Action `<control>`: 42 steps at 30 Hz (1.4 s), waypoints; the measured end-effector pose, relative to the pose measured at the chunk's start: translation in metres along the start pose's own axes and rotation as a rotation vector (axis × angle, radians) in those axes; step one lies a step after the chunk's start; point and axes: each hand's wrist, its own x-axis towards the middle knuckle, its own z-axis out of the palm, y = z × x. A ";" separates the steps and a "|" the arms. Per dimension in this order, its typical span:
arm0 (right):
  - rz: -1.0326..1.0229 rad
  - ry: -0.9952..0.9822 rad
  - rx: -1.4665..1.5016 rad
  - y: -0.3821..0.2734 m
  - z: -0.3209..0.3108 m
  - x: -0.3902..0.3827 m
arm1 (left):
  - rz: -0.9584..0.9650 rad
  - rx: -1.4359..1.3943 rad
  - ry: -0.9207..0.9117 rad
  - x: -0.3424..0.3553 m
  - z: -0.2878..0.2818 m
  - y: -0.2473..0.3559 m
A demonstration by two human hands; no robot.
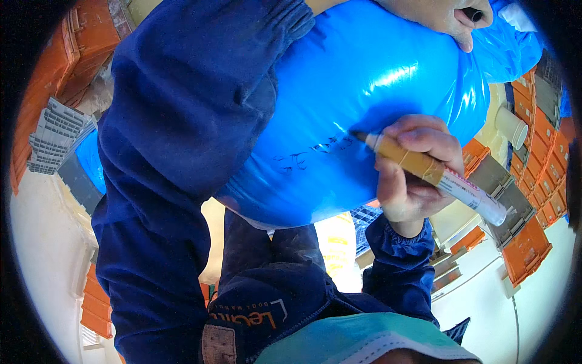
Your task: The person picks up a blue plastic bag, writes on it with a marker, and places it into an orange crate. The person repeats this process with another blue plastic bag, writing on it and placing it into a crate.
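The fingers (465, 41) of the person's left hand (436, 17) are closing round a small dark hollow piece (475, 15) at the top, while those of the right hand (412, 197) are wrapping firmly round a marker (412, 162), thumb below and index finger above.

From the left, orange crates (42, 85) are standing along the curved edge, and a grey slatted stack (57, 130) is showing just beside them. The left sleeve (176, 109), dark blue, is rising past these and reaching over the upper left of a big, shiny blue bag (339, 79). The bag is filling the upper middle, bulging taut above the person's dark trousers (254, 242). A row of dark handwritten strokes (312, 153) is running across its lower front, climbing slightly to the right. The marker is slanting, its dark tip pointing up and left at the end of that row; whether it is touching the bag, one cannot tell. Its tan-wrapped middle is lying in the grip, its white end sticking out to the right. Farther right, a white tub (511, 127) is showing near more orange crates (539, 176) and grey crates (500, 188).
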 end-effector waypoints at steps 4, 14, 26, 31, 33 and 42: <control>-0.116 -0.113 -0.175 0.004 -0.009 0.002 | -0.015 0.008 -0.006 0.000 0.000 0.001; -0.045 -0.029 -0.083 0.013 -0.004 -0.005 | -0.003 -0.017 0.031 -0.002 0.001 -0.013; -0.160 -0.040 -0.096 0.021 -0.017 0.008 | 0.040 -0.011 0.047 0.001 0.006 -0.014; -0.087 -0.076 -0.053 0.018 -0.019 0.005 | 0.052 -0.004 0.053 -0.002 0.006 -0.016; -0.045 -0.036 0.022 0.020 -0.017 0.003 | 0.078 -0.047 0.071 -0.003 0.007 -0.017; -0.034 0.051 0.015 0.022 -0.014 0.005 | 0.097 0.091 0.127 -0.005 0.008 -0.011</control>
